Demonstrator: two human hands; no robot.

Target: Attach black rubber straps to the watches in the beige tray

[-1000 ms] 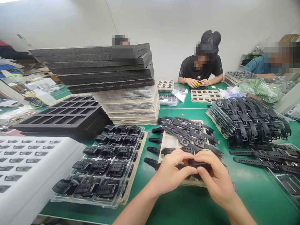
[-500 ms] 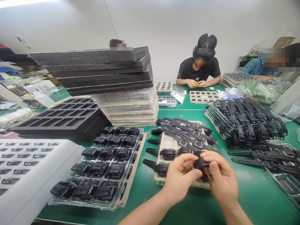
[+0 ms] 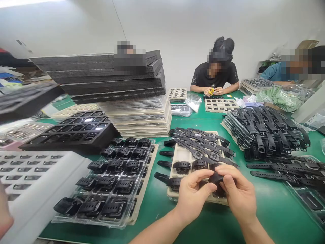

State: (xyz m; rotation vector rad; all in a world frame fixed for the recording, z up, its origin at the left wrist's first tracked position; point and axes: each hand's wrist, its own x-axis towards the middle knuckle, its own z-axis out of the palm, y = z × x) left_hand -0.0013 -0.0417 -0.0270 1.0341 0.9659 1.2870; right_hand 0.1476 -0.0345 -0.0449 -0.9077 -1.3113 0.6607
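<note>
Between my two hands is a black smartwatch [image 3: 216, 178] with its strap bent round. My left hand [image 3: 194, 195] pinches the strap from the left with thumb and fingers. On the other side my right hand [image 3: 240, 191] grips it, its thumb bent over; part of the watch is hidden by the fingers. Both hands are just above a cream tray [image 3: 183, 153] holding several watches with looped straps. Watches with straight straps [image 3: 199, 154] lie across the tray's far part.
At left stands a clear tray [image 3: 124, 217] of looped watches, beside a white foam block [image 3: 45, 203]. Behind are a black foam tray [image 3: 99, 144] and a tall foam stack [image 3: 137, 115]. Piled watches [image 3: 269, 128] lie right. A co-worker [image 3: 215, 74] sits opposite; another person's hand [image 3: 3, 210] shows far left.
At left, a black foam piece has been lifted off, exposing watch faces in the foam tray below. Another person's hand has appeared at the left edge. My hands have shifted slightly, still on the smartwatch.
</note>
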